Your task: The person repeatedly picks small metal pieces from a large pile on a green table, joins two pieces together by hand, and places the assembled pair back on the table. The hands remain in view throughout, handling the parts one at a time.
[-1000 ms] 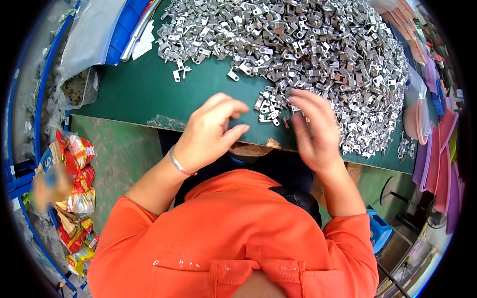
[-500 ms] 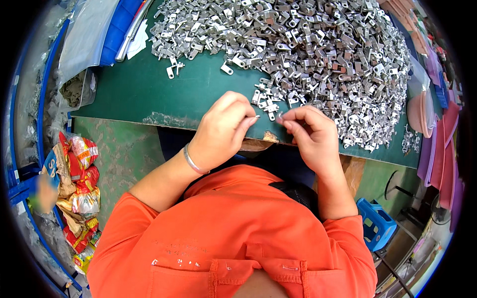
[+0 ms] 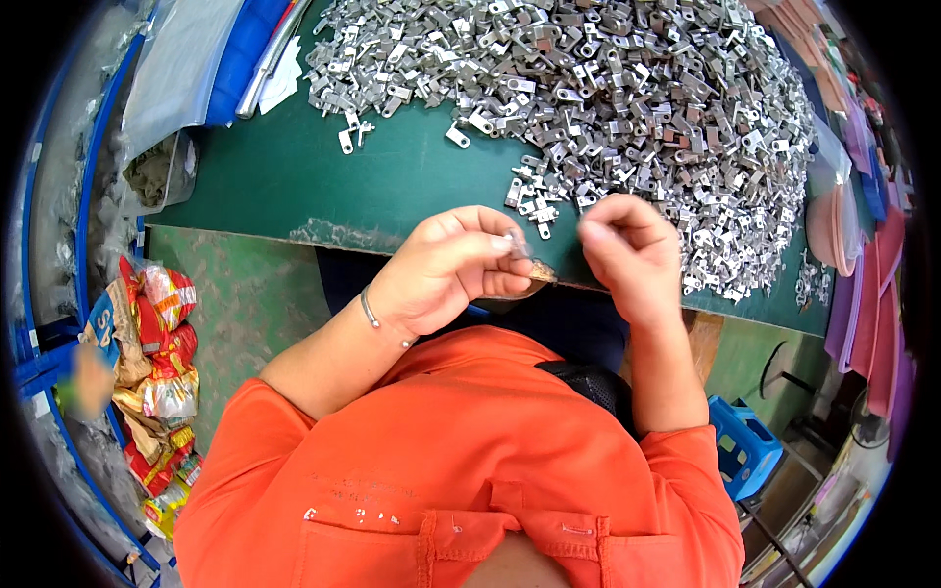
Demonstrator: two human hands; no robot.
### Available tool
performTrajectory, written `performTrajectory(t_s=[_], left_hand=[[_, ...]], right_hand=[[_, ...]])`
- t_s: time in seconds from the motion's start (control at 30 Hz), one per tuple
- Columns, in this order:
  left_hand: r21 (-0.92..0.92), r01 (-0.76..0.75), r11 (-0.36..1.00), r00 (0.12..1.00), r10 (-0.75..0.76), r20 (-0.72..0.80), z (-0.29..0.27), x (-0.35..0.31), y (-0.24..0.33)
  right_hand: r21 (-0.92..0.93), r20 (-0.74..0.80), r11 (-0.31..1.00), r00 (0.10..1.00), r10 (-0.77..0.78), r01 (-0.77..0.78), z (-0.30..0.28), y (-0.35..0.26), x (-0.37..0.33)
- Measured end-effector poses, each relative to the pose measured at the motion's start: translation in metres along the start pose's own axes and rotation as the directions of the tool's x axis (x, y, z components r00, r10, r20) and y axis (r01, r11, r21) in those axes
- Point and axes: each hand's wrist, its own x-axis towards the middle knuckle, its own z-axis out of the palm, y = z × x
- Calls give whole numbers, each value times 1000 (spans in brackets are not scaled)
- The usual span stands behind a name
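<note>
My left hand, a silver bangle on its wrist, is closed in a pinch on a small metal bracket just over the table's near edge. Fingers partly cover the piece. To its right, my right hand is curled with thumb against fingers, slightly blurred. Whether anything sits in that pinch is hidden. Between and beyond both hands lies a little cluster of metal brackets, tabs with round holes. It borders a large heap of the same silver brackets covering the far and right part of the green table.
Blue bins and a translucent tub stand at the left. A pile of colourful wrappers lies on the floor below. At lower right is a blue plastic stool. Pink and purple sheets line the right side.
My left hand has turned, bringing the bracket and its fingers into view. My right hand has drawn away to the right, leaving a wider gap between the hands.
</note>
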Motion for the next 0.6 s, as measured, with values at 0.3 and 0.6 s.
performTrajectory(t_s=[0.3, 0.6], left_hand=[[928, -316, -198, 720, 587, 371, -2, 27, 11], [867, -253, 430, 867, 499, 5, -12, 21, 13]], right_hand=[[-744, 104, 539, 865, -491, 396, 19, 15, 13], [631, -42, 767, 992, -115, 116, -7, -3, 7]])
